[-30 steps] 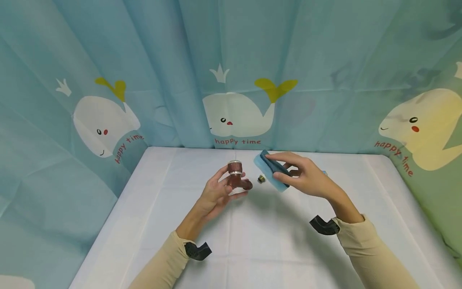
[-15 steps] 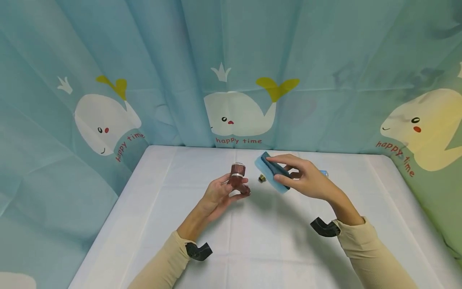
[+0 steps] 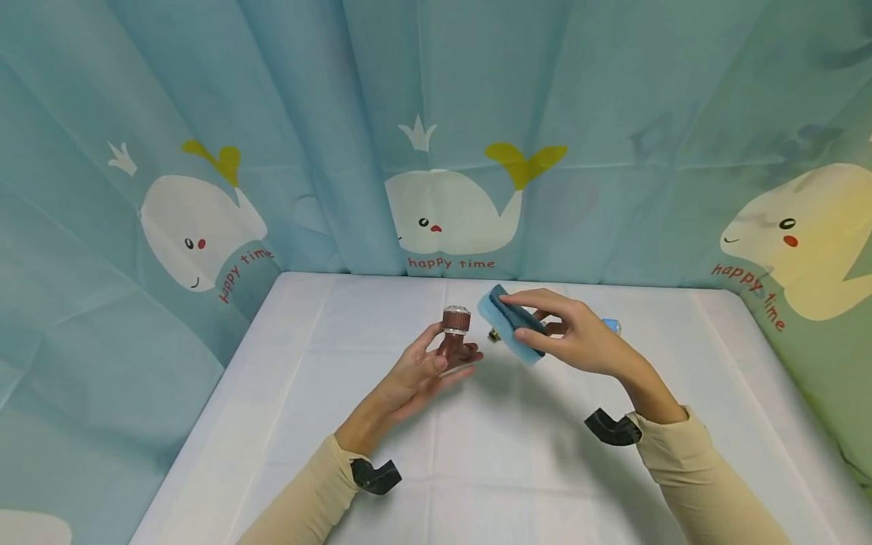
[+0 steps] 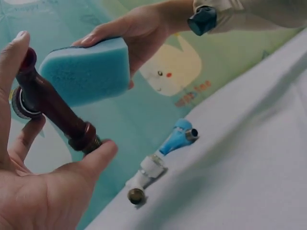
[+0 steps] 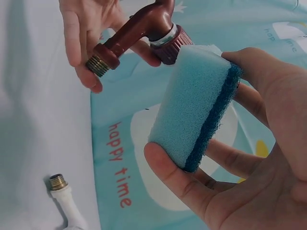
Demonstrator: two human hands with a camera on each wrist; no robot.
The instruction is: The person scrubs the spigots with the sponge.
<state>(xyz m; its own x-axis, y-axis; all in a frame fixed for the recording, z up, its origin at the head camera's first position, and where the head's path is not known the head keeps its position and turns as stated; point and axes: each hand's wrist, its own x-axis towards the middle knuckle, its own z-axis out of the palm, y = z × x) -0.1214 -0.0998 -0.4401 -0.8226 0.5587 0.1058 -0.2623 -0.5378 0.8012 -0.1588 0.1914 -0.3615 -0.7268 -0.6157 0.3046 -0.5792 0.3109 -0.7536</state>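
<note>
My left hand (image 3: 409, 378) holds a brownish-red water tap (image 3: 456, 320) above the table, ribbed silvery-rimmed collar upward in the head view. In the left wrist view the tap (image 4: 60, 108) is held between the fingertips and the thumb, which lies by its threaded end. A light-blue sponge (image 3: 506, 327) with a dark blue scouring layer is pinched in my right hand (image 3: 582, 339). The right wrist view shows the sponge (image 5: 189, 103) close to the tap's collar; contact cannot be told. The tap's brass thread (image 5: 97, 65) faces down and left there.
A white and blue tap (image 4: 152, 166) lies on the white-covered table (image 3: 504, 469) beyond the right hand, partly hidden by sponge and hand in the head view. A blue curtain (image 3: 327, 151) with whale prints stands behind the table.
The brownish-red tap tips and turns in my left hand, its collar shifting slightly right. My right hand and the sponge stay almost in place.
</note>
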